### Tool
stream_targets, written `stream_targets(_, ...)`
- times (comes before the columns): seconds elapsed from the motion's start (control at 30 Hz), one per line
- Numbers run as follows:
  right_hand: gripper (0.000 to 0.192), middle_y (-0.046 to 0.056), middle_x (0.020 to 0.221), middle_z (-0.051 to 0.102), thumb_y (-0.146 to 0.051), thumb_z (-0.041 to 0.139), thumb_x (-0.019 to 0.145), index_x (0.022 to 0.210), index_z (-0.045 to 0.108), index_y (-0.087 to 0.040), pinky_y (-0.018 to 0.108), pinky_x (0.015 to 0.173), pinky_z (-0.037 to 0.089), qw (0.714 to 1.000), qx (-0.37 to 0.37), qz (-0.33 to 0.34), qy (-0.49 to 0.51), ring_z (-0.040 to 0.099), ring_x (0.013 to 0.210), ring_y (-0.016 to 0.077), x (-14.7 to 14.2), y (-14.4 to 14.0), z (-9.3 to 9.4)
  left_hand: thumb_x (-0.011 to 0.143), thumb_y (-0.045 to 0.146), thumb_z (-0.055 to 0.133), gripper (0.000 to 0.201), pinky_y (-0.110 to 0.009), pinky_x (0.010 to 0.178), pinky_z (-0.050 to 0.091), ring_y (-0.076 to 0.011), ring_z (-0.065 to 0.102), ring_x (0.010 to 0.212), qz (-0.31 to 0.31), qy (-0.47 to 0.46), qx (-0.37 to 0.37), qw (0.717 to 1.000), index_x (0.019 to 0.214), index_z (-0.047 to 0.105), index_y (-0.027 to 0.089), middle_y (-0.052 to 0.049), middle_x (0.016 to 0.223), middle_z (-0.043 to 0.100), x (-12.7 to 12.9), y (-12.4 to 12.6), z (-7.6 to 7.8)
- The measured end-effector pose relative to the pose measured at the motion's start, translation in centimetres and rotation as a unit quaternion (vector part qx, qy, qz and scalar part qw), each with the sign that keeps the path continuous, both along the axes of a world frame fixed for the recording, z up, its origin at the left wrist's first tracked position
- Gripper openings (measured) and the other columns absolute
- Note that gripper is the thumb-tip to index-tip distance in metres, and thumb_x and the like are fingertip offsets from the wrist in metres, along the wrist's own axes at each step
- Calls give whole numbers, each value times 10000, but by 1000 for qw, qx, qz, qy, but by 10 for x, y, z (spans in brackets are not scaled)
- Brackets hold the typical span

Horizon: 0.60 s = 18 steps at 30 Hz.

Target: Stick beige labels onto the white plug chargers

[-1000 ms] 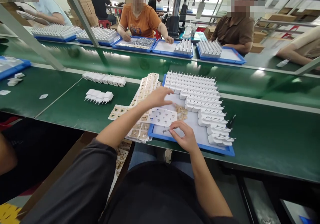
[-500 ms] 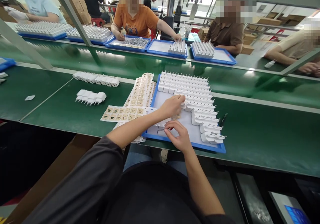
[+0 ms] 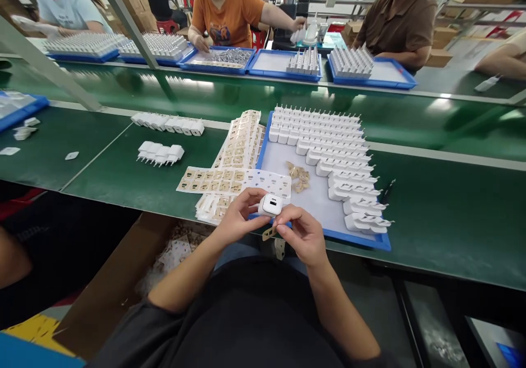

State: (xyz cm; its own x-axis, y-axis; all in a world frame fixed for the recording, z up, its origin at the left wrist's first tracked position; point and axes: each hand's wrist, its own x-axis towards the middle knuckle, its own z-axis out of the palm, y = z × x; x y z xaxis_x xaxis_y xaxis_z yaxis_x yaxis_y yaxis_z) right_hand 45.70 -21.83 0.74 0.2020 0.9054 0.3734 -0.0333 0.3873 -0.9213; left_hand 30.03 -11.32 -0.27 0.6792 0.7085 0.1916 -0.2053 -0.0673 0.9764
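Note:
My left hand (image 3: 236,217) holds a white charger plug (image 3: 270,204) just in front of the blue tray (image 3: 329,234), near my body. My right hand (image 3: 302,235) pinches thin tweezers with a small tan sticker (image 3: 269,232) at their tip, right under the plug. Rows of white plugs (image 3: 329,137) fill the tray's far and right sides. A few loose tan stickers (image 3: 298,176) lie on the tray's white floor. Sticker sheets (image 3: 230,180) lie left of the tray.
Two short rows of white plugs (image 3: 161,153) lie on the green bench to the left. A black pen (image 3: 387,191) lies right of the tray. Beyond a green conveyor belt (image 3: 411,118), several other people work at blue trays (image 3: 283,72). An open cardboard box (image 3: 123,280) stands below left.
My left hand took a plug from the tray and drew it back toward me. My right hand lifted off the tray's front edge with the tweezers and met it.

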Motion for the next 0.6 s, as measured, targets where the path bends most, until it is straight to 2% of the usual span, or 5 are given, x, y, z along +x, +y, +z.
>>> stream_targets(0.1,26,13,827,673,-232,685,916,893,684,-245,309,746,528,1000,-22,-16,8,639,801,165,-4,0,-1,861,214,754,379,-409,964,581,-252,681,1184,64,13,110,992,1163,527,241,-153,1329,662,-7,-13,-4)
stream_targets(0.2,42,10,803,669,-256,697,905,871,681,-239,300,711,531,999,-35,-24,33,642,778,166,-4,0,-3,898,196,699,413,-462,993,585,-286,651,1258,60,14,184,981,1246,482,245,-212,1414,604,-15,-22,-6)
stream_targets(0.37,35,9,821,670,-259,716,893,883,686,-244,295,729,537,997,-45,-31,63,644,798,165,-8,-3,-2,884,218,721,491,-400,945,614,-252,688,1174,105,32,236,966,1325,508,251,-146,1277,679,-21,-24,-10)
stream_targets(0.5,51,6,893,674,-233,720,895,927,691,-260,297,832,538,991,-53,-100,65,646,888,160,-18,-3,5,860,215,742,393,-364,904,602,-221,691,1068,192,73,351,914,1233,625,259,-75,1129,704,-19,-23,-1)
stream_targets(0.6,50,14,925,691,-244,716,902,944,691,-255,313,869,545,986,-64,-147,32,662,920,170,-24,-1,9,860,219,757,370,-340,898,591,-201,690,1026,199,76,373,903,1210,644,252,-61,1099,700,-17,-23,5)
